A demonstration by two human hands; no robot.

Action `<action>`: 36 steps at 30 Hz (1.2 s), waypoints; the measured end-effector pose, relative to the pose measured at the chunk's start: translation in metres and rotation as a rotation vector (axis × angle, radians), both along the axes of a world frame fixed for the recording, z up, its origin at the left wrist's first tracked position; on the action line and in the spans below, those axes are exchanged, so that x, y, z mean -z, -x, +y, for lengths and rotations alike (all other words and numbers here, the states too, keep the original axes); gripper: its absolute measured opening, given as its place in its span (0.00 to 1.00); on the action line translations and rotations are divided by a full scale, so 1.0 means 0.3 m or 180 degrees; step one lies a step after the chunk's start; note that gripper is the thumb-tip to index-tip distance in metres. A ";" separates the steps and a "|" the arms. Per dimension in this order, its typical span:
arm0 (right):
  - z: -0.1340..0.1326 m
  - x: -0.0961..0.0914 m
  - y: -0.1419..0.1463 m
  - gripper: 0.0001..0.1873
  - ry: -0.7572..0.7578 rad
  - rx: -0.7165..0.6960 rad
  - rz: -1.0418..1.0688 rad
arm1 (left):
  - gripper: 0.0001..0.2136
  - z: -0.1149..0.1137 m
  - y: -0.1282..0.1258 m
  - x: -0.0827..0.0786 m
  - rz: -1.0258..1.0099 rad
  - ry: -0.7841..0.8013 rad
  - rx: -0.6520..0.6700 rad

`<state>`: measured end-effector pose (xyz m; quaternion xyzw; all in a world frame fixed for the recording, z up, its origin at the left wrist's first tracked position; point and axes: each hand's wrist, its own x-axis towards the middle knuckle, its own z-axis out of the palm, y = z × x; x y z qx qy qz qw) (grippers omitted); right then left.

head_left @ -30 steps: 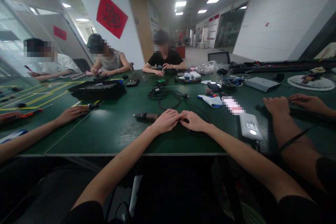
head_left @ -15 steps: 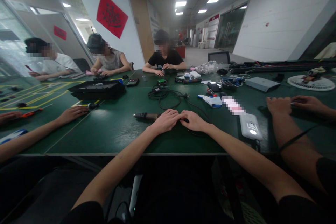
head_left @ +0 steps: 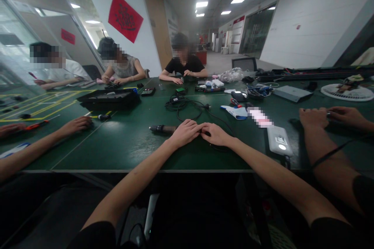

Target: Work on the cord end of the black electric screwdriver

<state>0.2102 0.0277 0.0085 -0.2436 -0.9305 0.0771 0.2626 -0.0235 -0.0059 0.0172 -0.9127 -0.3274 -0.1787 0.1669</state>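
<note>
A slim power tool (head_left: 162, 128) lies across the table in front of me, its black nose and small pale tip pointing left. My left hand (head_left: 187, 133) rests over the tool's brownish rear body, fingers pressed together. Touching its fingertips, my right hand (head_left: 216, 134) has bent fingers at the tool's rear end. What sits under those right fingers is hidden. A black cable (head_left: 189, 103) with a plug (head_left: 207, 106) lies in loops just beyond my hands.
A black tray (head_left: 109, 99) stands left of centre. Right of my hands lie a blue-white packet (head_left: 235, 112), a white device (head_left: 279, 140) and a grey box (head_left: 293, 93). Neighbours' hands are close on both sides: one at left (head_left: 76, 125), another at right (head_left: 314, 118). Other people sit opposite.
My two hands and the tool have stayed in place. The left neighbour's hand has drawn back left from the small black-and-white item. The person opposite has shifted a hand slightly.
</note>
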 end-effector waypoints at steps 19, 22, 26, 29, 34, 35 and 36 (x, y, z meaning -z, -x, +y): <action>-0.002 -0.008 -0.004 0.06 0.0069 -0.0062 0.0016 | 0.28 -0.006 0.003 -0.006 -0.0166 0.0184 0.0059; -0.003 -0.008 -0.004 0.06 0.0082 -0.0064 0.0025 | 0.30 -0.006 0.003 -0.005 -0.0183 0.0185 0.0083; 0.000 -0.006 -0.004 0.05 0.0074 -0.0073 0.0032 | 0.28 -0.006 -0.002 -0.001 -0.0085 0.0226 0.0190; 0.002 -0.005 -0.004 0.05 0.0086 -0.0082 0.0020 | 0.29 -0.009 -0.006 -0.007 -0.0083 0.0215 0.0066; -0.001 -0.007 -0.005 0.05 0.0111 -0.0015 0.0004 | 0.31 -0.015 -0.005 -0.015 -0.0056 0.0248 0.0113; -0.001 -0.008 -0.006 0.05 0.0115 -0.0009 0.0009 | 0.30 -0.014 -0.004 -0.014 -0.0024 0.0197 0.0078; -0.002 -0.010 -0.006 0.05 0.0121 -0.0012 0.0008 | 0.29 -0.011 -0.003 -0.012 0.0005 0.0140 0.0036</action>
